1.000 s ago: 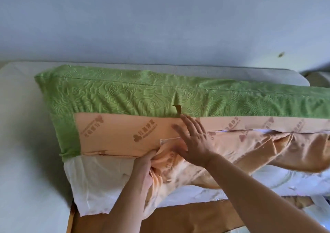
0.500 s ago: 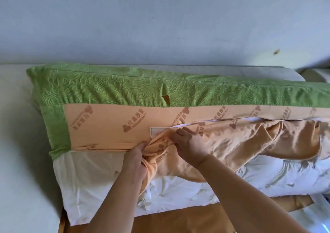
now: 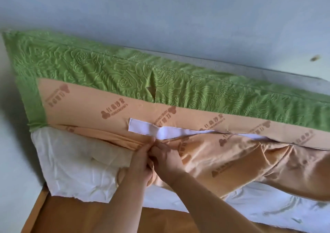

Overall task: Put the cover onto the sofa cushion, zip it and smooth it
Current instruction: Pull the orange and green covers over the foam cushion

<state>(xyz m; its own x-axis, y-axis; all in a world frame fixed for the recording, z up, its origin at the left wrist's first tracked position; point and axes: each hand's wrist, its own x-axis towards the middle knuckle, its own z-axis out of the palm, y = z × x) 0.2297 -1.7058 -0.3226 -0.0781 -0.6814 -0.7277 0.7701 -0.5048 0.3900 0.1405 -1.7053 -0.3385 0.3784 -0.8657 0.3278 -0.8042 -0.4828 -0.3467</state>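
Cushion [image 3: 75, 163] takes up most of the frame, a long slab running from the upper left down to the right edge. Its white casing is bare at the lower left and along the bottom right. The cover [image 3: 114, 72] sits on the far part only. It has green embossed cloth across the top and an orange printed panel below it. Loose orange cloth is bunched in folds from the centre to the right edge, and the opening between panel and folds gapes.

A pale blue-grey wall [image 3: 160, 15] fills the top of the frame, and a wooden base [image 3: 75, 216] shows at the bottom left, under the cushion.

Both hands meet just below the centre, touching each other. The left hand [image 3: 141, 163] has its fingers curled round a fold of the loose orange cloth, and the right hand [image 3: 166, 159] pinches the same cloth just beside it.

Just above them a white strip [image 3: 142, 128] lies along the opening. A small tear [image 3: 151, 91] sits in the green cloth above the centre.
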